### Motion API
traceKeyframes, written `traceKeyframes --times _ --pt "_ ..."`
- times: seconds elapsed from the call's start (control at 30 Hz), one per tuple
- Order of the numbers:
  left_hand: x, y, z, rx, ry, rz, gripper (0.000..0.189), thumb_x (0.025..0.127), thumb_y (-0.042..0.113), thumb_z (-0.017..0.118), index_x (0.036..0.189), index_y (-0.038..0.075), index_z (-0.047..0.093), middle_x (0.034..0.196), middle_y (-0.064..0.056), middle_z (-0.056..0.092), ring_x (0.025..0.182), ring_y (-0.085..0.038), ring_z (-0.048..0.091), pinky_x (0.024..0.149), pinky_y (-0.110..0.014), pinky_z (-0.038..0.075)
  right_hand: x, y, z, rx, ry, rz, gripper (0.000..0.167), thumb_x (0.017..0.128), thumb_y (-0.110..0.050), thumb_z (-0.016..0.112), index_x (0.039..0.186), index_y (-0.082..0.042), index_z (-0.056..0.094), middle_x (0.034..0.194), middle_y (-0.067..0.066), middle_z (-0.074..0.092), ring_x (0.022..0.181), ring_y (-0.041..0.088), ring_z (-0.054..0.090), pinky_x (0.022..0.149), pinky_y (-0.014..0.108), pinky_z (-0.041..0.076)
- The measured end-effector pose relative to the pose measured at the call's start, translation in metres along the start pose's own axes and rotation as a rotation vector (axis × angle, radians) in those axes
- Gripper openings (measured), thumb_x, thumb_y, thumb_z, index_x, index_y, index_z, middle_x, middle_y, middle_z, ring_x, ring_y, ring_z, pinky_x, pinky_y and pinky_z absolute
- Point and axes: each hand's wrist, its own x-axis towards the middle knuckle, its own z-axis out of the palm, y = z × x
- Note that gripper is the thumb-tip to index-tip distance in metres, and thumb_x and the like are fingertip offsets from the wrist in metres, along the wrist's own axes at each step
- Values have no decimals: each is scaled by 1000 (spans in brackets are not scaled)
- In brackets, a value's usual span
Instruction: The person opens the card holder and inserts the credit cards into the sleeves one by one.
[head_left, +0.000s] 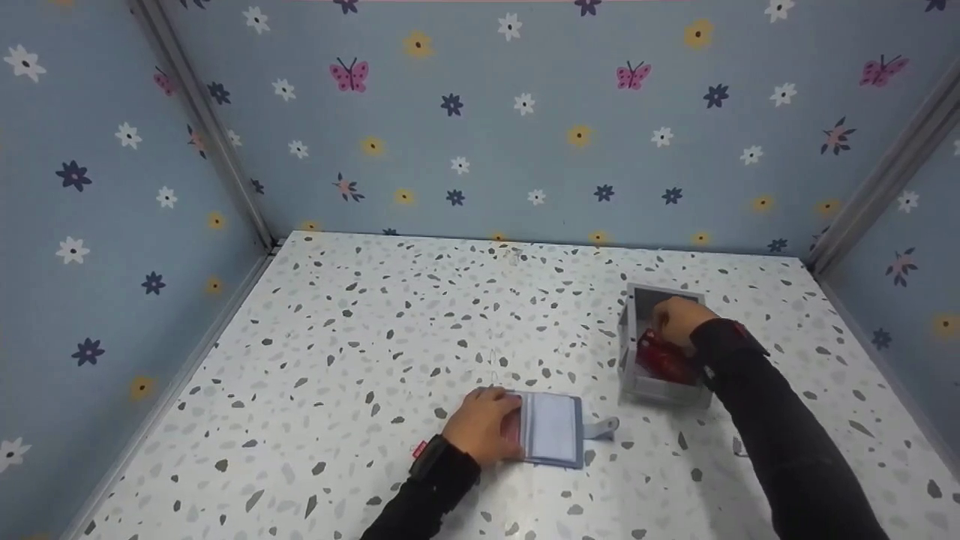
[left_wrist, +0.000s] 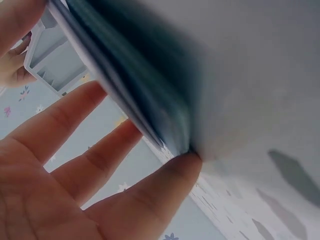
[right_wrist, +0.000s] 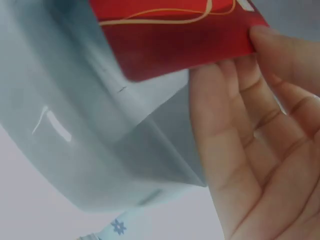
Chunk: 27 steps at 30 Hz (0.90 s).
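Note:
A blue-grey card holder (head_left: 553, 427) lies spread on the table, a pale sleeve showing on its right half and a snap strap (head_left: 601, 428) sticking out to the right. My left hand (head_left: 482, 425) grips its left part by the edges, partly covering something reddish. In the left wrist view, fingertips touch the card holder's edge (left_wrist: 127, 107). Inside a grey box (head_left: 660, 388), my right hand (head_left: 676, 322) pinches a red card (right_wrist: 170, 45) with gold lines between thumb and fingers. Whether more cards lie beneath is hidden.
The white speckled table (head_left: 360, 337) is bounded by a flowered back wall (head_left: 510, 150) and side walls. The box stands on the right, its walls rising around my right hand. A small light object (head_left: 739, 447) shows beside my right sleeve.

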Motion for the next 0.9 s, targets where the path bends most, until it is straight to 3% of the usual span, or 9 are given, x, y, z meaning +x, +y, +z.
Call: traceKeyframes --times 0.27,0.5,0.7,0.9 --pt "0 0 0 3 6 -3 70 63 28 87 127 10 65 134 -17 58 126 -39 51 104 -52 46 -6 -4 -18 107 149 36 12 90 -8 58 93 3 60 85 13 60 73 20 56 58 26 44" --pt "0 -2 1 11 24 34 67 62 27 87 123 10 67 129 -17 61 122 -39 54 102 -49 48 -19 -9 -23 318 265 69 22 96 -13 55 106 7 56 98 23 64 70 14 63 63 29 57" --pt "1 -1 1 -1 14 13 67 63 27 87 125 10 66 131 -15 60 125 -39 52 104 -50 47 -26 -15 -2 494 270 77 27 98 -18 57 110 6 56 102 20 66 74 10 65 68 27 61" --pt "1 -1 2 -5 2 -9 67 64 27 86 126 11 66 134 -15 59 127 -38 51 105 -51 46 -30 -21 32 631 232 46 26 97 -14 57 111 8 57 96 15 68 75 10 66 69 26 61"
